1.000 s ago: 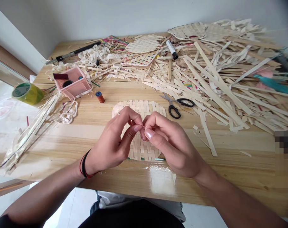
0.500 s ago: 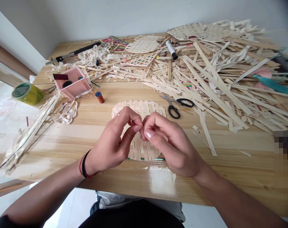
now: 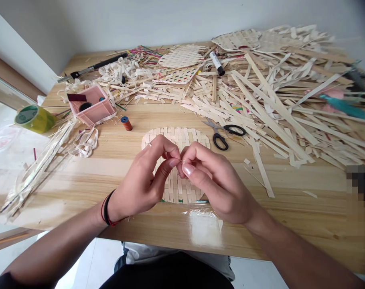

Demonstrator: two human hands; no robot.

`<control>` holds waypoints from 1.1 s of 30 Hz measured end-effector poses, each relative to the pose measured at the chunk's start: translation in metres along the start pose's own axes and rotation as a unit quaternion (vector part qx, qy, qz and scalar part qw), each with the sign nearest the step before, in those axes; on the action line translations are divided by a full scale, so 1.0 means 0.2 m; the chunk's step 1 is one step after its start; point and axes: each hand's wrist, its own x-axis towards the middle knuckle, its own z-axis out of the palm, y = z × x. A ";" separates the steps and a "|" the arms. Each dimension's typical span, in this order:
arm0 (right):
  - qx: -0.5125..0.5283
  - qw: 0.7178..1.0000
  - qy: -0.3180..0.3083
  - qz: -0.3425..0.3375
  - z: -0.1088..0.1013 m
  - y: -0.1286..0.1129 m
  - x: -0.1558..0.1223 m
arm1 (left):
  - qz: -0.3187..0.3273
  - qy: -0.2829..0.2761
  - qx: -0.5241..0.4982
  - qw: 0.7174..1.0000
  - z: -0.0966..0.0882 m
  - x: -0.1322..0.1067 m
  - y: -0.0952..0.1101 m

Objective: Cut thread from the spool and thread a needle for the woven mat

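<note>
Both hands meet above a round-cornered woven mat (image 3: 181, 188) of pale flat strips, which lies on the table before me. My left hand (image 3: 149, 174) is closed in a pinch of thumb and forefinger; whatever is between those tips is too small to name. Facing it, my right hand (image 3: 220, 182) pinches a very thin, pale, needle-like piece (image 3: 184, 161) that shows between the fingertips. The fingertips of the two hands nearly touch. My hands hide the middle of the mat. Scissors (image 3: 223, 133) with black handles lie just right of the mat, and an orange thread spool (image 3: 126, 123) stands to its left.
Loose pale strips (image 3: 272, 104) heap across the back and right of the table. At left stand a pink box (image 3: 95, 112) and a yellow-green tape roll (image 3: 35, 119), near a strip bundle (image 3: 41, 168). A white marker-like tube (image 3: 216, 63) rests on the heap.
</note>
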 end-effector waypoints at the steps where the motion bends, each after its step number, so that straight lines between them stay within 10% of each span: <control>1: 0.001 1.000 0.000 -0.001 0.00 0.00 0.00 | 0.001 0.000 -0.001 1.000 0.00 0.00 0.00; 33: -0.026 0.999 0.016 -0.042 0.01 0.02 0.00 | 0.052 0.013 0.090 0.994 -0.01 0.01 0.00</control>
